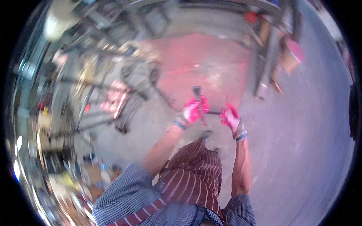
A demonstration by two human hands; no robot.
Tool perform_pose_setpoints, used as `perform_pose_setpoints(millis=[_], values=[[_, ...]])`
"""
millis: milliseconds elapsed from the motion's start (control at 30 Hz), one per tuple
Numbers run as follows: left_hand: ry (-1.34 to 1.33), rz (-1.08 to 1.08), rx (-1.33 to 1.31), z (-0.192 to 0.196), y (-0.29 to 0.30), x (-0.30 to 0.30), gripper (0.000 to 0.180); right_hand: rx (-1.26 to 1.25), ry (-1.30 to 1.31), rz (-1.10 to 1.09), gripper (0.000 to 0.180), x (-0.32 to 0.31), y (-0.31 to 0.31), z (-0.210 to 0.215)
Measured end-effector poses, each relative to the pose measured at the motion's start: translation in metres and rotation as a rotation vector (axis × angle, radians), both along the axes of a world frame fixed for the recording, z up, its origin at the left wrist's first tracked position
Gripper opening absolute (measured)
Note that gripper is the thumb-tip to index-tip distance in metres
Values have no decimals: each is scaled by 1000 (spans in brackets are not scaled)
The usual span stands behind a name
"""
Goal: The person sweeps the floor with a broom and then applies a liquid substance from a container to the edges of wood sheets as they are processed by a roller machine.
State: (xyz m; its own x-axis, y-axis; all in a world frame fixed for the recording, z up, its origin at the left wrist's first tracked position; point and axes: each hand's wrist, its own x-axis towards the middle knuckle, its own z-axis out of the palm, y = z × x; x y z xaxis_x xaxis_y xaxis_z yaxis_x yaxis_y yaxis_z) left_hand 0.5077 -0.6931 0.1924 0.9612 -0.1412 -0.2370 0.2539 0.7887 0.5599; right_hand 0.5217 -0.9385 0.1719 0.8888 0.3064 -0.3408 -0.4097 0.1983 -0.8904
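Observation:
My left hand (192, 111), in a pink and white glove, is closed around a tool with a dark, flat, widened end (196, 90) that points away from me. Blur hides whether it is a brush or a scraper. A short dark bar (214, 113) runs between my two hands. At its right end my right hand (230, 117), gloved the same way, has its fingers closed on the bar. Something thin and reddish (226, 99) sticks up beside those fingers; what it is cannot be made out.
A red patch (181, 56) covers the floor ahead. To the left stands a dark metal frame (90, 101) with a pinkish cloth (116, 98) on it, amid clutter. Long bars (268, 71) and a pink-topped container (292, 56) are at the far right. A bluish wall (324, 94) curves along the right.

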Motion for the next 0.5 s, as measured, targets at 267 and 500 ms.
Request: perform_pose_setpoints(millis=[267,500], values=[[55,560,-127,-10,29,-132,34,218,298,419,43,-109,99,11],[330,895,111,13,64,-304,24,149,301,771,38,-183,130,6]])
